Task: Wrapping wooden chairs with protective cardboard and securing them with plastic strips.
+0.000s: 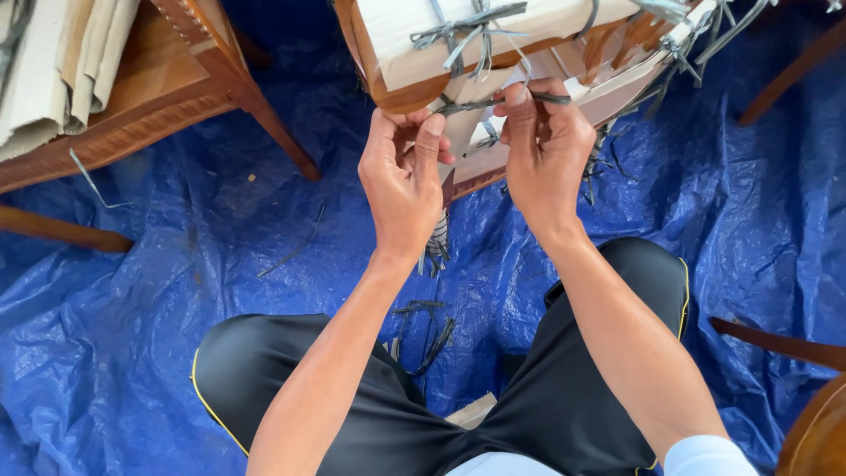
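My left hand (404, 172) and my right hand (545, 145) are raised side by side at a wooden furniture piece (401, 88) wrapped in pale cardboard (414, 40). Between the fingertips of both hands runs a thin grey plastic strap (480, 104), pulled across the wrapped wood; each hand pinches one end. A knotted strap bow (463, 31) sits on the cardboard just above. My knees in black shorts (264, 370) show below.
A blue tarp (176, 264) covers the floor, with loose strap scraps (432, 330) on it. Another cardboard-wrapped wooden chair (167, 79) stands at the left. Dark wooden legs (793, 344) lie at the right edge.
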